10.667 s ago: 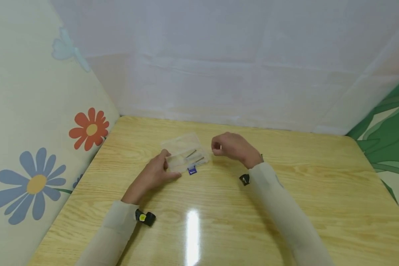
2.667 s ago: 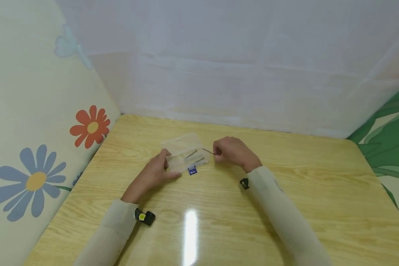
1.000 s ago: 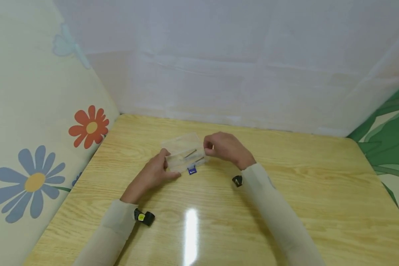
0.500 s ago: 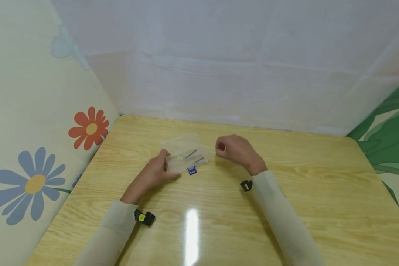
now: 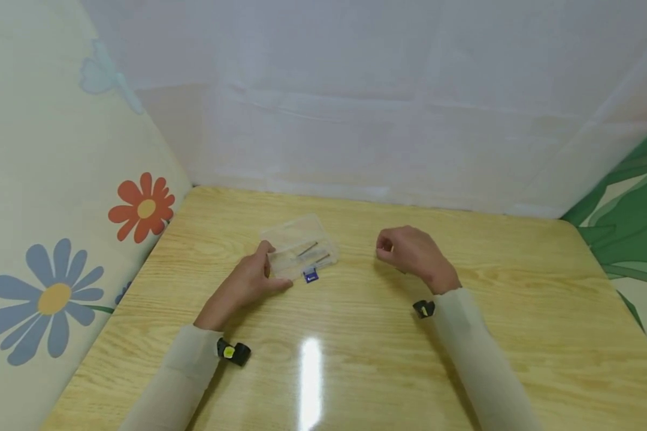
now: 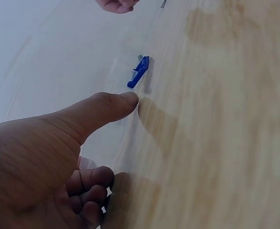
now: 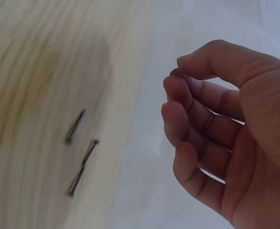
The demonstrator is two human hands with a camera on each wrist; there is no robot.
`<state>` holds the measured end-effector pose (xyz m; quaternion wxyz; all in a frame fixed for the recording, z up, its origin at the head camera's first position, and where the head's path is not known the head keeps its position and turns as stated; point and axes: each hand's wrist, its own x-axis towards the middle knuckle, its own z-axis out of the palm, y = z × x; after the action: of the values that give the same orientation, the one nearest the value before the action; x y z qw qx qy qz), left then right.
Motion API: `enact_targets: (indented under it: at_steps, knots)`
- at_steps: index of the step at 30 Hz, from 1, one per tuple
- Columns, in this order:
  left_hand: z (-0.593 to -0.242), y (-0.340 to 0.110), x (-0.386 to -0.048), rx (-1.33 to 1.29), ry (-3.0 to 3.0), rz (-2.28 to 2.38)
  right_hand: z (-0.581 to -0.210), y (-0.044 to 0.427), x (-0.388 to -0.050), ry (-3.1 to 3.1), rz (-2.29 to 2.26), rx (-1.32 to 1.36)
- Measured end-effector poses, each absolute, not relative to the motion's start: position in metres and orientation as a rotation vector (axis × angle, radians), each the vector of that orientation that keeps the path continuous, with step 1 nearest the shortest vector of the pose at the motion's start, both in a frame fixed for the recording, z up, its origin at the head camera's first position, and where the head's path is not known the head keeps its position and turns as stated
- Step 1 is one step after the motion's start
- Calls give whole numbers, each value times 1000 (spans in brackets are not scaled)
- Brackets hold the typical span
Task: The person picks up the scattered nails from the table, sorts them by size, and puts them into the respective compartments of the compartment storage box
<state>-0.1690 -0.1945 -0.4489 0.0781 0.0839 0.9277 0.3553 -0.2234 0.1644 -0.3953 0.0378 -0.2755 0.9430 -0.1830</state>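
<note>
A clear plastic case (image 5: 288, 257) lies with its lid (image 5: 296, 230) folded back and a blue latch (image 5: 311, 275) at its front. Inside it are a nail (image 5: 308, 248) and another nail (image 5: 322, 259). My left hand (image 5: 248, 278) grips the case's left end, thumb along the front edge. To the right of the case hovers my right hand (image 5: 412, 251), fingers loosely curled and thumb tip by the index finger; nothing shows between them. In the right wrist view, a nail (image 7: 76, 127) and two nails lying end to end, the upper nail (image 7: 90, 152) and lower nail (image 7: 77, 181), rest beside it.
The wooden table (image 5: 366, 353) carries a bright light reflection near its front. A pale cloth wall (image 5: 356, 120) stands behind it. Flower-printed cloth (image 5: 43, 179) borders the left side, and green leaf-printed cloth (image 5: 636, 221) the right.
My right hand held a nail beside the case 2.7 s ago, then was over the case's right end. It has since moved right, with no nail visible. My left hand stays put.
</note>
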Motion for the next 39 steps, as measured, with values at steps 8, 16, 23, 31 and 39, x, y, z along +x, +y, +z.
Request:
enact_targets:
  at_steps: [8,16,23,31,39]
  knots:
    - [-450,-195,-170,273,2775,1072,-404,192,-218,2902,-520,-751]
    - [-449,-193,-170,264,2768,1096,-405,211,-215,2909,-479,-718]
    - [-450,-194,-170,262,2768,1087,-405,223,-214,2892,-438,-684]
    - [-450,-194,-169,271,2770,1076,-409,231,-215,2881,-383,-643]
    - [-449,-194,-169,272,2770,1086,-415,235,-217,2865,-386,-626]
